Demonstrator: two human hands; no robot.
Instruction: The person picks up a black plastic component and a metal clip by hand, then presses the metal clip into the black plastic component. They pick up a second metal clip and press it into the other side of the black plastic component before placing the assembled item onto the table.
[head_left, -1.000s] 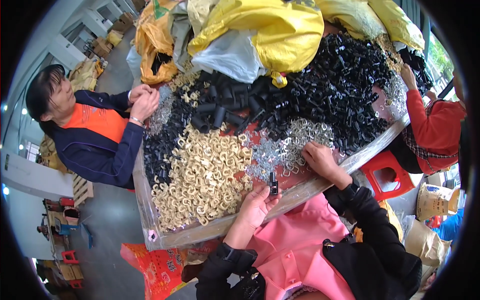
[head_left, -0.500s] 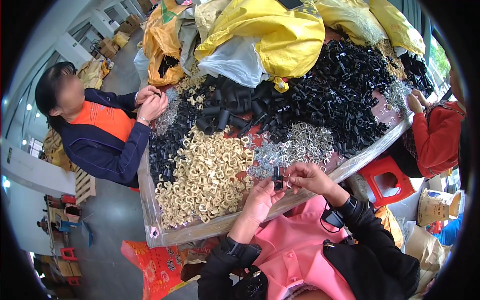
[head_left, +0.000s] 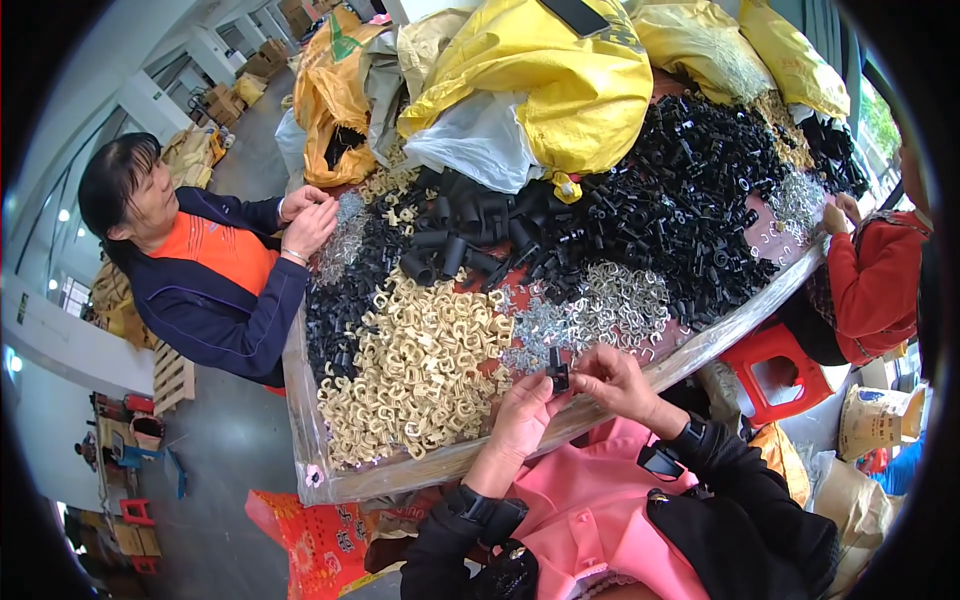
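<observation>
Over the near edge of the table, my left hand (head_left: 522, 415) pinches a small black plastic fitting (head_left: 557, 372) with a narrow upright stem. Close against its right side, my right hand (head_left: 618, 383) has its thumb and fingers pressed together; whatever is between them is hidden. Just beyond my hands lie a heap of U-shaped metal clips (head_left: 625, 300) and a patch of small grey metal pieces (head_left: 538, 335). A large pile of beige U-shaped plastic clips (head_left: 400, 370) spreads to the left of my left hand.
Black tubes (head_left: 470, 240) and a broad heap of small black parts (head_left: 690, 190) cover the table's far side. Yellow sacks (head_left: 580, 110) stand behind, one with a phone (head_left: 575, 15) on top. Co-workers sit left and right. A red stool (head_left: 775, 375) stands at the right.
My right hand has come closer to the black fitting, and the metal clip seen at its fingertips is now hidden. The co-worker at the left has raised their head.
</observation>
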